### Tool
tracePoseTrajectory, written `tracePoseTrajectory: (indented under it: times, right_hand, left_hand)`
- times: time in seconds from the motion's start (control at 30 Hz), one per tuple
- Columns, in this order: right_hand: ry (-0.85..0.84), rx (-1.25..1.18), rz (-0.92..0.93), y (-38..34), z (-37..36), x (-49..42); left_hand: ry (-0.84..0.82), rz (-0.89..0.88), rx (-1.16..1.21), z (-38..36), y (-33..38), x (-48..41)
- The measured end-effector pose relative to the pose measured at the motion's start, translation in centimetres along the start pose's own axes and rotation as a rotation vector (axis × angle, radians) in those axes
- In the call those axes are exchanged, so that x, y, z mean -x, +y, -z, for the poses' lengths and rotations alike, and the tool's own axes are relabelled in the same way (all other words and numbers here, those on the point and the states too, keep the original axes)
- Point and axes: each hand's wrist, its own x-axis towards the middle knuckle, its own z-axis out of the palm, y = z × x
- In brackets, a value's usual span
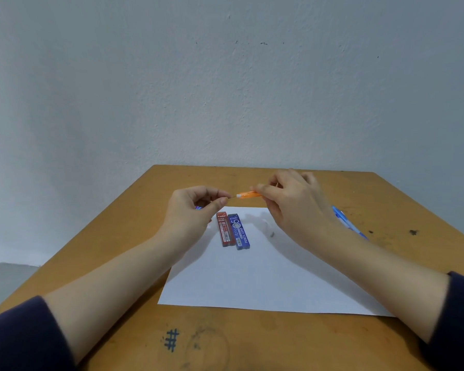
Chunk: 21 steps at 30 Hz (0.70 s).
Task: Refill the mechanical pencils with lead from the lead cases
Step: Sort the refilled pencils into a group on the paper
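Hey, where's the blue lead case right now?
In the head view, the blue lead case lies on the white paper near the middle of the table, just right of the red lead case.

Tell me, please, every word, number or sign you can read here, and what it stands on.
"2B": red lead case; brand and small print too blurred.
"05", "PENCIL LEAD": blue lead case.
"#": inked on the table.

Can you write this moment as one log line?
right hand: holds orange mechanical pencil | left hand: pinched at its white end, lead unseen | red lead case, blue lead case: on paper
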Motion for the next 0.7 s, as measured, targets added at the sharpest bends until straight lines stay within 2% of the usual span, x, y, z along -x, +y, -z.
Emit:
tracePoseTrajectory:
  times: [0.7]
  right_hand:
    - [0.006,-0.012,0.026,-0.33,-0.18,0.17]
  left_hand:
    - [0.041,0.04,0.0,0.05,0.34,0.21]
